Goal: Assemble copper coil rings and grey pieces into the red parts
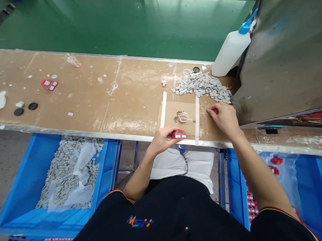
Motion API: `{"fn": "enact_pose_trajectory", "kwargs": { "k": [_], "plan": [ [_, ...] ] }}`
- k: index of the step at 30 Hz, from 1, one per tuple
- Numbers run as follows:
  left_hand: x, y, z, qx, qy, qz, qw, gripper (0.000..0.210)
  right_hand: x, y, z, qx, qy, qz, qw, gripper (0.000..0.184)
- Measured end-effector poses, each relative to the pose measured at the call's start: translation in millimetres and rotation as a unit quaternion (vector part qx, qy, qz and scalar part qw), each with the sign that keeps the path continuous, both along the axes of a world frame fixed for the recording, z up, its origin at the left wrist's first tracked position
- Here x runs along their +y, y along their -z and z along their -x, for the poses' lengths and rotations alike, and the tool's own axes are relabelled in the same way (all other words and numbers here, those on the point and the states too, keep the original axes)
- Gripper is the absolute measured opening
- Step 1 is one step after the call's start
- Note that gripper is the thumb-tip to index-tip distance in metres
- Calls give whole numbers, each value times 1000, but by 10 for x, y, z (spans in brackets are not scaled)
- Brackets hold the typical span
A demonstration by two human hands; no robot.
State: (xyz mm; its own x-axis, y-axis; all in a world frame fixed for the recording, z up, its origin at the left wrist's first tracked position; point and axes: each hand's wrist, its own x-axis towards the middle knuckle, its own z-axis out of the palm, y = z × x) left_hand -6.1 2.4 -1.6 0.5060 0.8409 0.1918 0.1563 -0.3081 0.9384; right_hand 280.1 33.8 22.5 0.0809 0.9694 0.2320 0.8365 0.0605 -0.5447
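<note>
My left hand [163, 140] is closed around a small red plastic part [179, 134] with two pale rectangles on its face, held at the table's front edge. Just beyond it, a small clear cup [183, 117] with a thin stick across it sits on a taped-down cardboard square [171, 107]. My right hand [223, 117] hovers low over the table right of the square, thumb and forefinger pinched; whatever is between the tips is too small to make out. Behind that hand spreads a pile of small grey rectangular pieces [202, 85].
A white bottle with a blue nozzle [231, 51] leans by a dark metal panel [283, 54]. Another red part [49, 85] and black caps [32, 106] lie left. Blue bins hold grey pieces [59, 167] and red parts [277, 160]. A green belt [125, 26] runs behind.
</note>
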Motion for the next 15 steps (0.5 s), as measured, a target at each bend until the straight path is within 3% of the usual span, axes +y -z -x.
{"fn": "enact_pose_trajectory", "kwargs": {
  "k": [4,9,15],
  "plan": [
    [9,4,16,-10,3,2,1000,26,41,-128,-18,76,-8,46,996,15],
    [40,27,58,-29,49,-37,998,39,-137,-313,150,245,-5,103,964,20],
    [28,61,77,-46,58,75,994,48,-557,-258,557,354,-48,117,927,29]
  ]
}}
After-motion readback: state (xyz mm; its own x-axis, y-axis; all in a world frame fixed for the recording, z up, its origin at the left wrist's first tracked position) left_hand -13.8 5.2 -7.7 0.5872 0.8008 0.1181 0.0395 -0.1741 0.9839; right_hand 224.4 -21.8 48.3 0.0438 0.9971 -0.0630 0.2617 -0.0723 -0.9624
